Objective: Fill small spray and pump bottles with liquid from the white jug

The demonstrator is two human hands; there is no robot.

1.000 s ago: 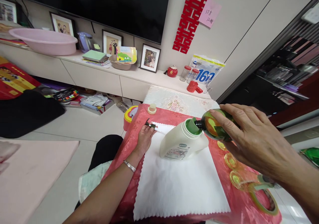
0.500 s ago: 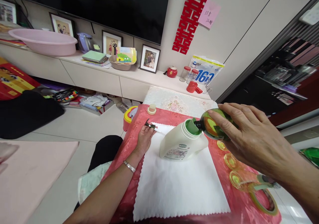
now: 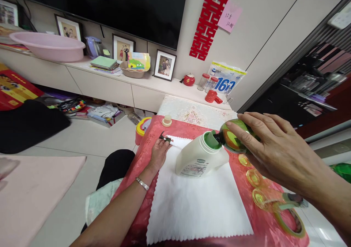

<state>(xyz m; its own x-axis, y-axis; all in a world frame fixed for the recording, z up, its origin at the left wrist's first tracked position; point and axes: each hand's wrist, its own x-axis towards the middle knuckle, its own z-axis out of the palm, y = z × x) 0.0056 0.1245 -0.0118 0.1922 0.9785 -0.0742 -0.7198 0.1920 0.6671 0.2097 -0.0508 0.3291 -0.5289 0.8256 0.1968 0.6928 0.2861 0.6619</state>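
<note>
A green pump-bottle body [image 3: 237, 135] lies tipped on its side in the air, with my right hand [image 3: 270, 141] wrapped round it. Its black threaded neck rests at the green spout [image 3: 211, 140] of a large white jug [image 3: 193, 159]. That jug stands upright on a white scallop-edged cloth [image 3: 200, 210]. My left hand [image 3: 160, 152] rests at the cloth's left edge, fingers closed on a black pump head [image 3: 166, 138] with a pale tube. Whether liquid runs between the bottle and the jug cannot be seen.
A pale cap [image 3: 166, 120] sits on the red table cover [image 3: 156, 130] at the far left. Several yellow glass pieces [image 3: 253, 177], a clear bottle with a dark top, and a roll of tape [image 3: 297, 221] line the right side. A low cabinet [image 3: 104, 86] stands behind.
Almost nothing differs. The right hand and the green bottle have shifted very slightly to the left; the jug and the left hand stay in place.
</note>
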